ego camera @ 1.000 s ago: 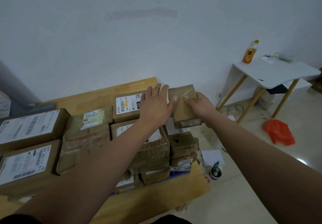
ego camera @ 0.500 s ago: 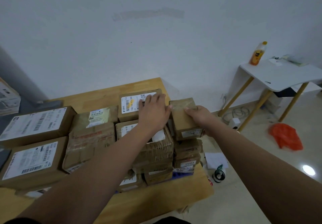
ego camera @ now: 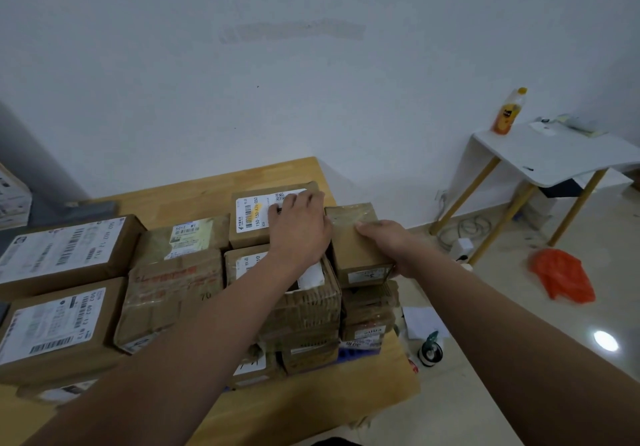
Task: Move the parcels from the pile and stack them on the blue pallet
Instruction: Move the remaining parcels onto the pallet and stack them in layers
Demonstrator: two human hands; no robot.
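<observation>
- A person's right hand [ego camera: 384,241] grips a small brown parcel [ego camera: 356,248] at the right edge of the stack, fingers curled over its top and thumb side wrapped around its right face.
- The small brown parcel sits on top of a column of similar small boxes [ego camera: 369,310] near the right edge of the wooden table [ego camera: 214,182].
- The left hand [ego camera: 299,227] lies flat and open, palm down, on a labelled parcel [ego camera: 256,213] toward the table's far edge, its side touching the small brown parcel; it holds nothing.
- Beneath the left forearm sits a crumpled, tape-wrapped box [ego camera: 304,293], with more parcels under it.
- A sliver of the blue pallet [ego camera: 360,350] shows under the stack at the table's near right corner.
- Two large cartons [ego camera: 59,251] with white barcode labels fill the table's left side, and taped brown parcels [ego camera: 173,293] lie between them and the hands.
- Off the table, an orange bottle [ego camera: 507,113] stands on a white side table [ego camera: 554,154], and an orange bag [ego camera: 561,275] lies on the floor.
</observation>
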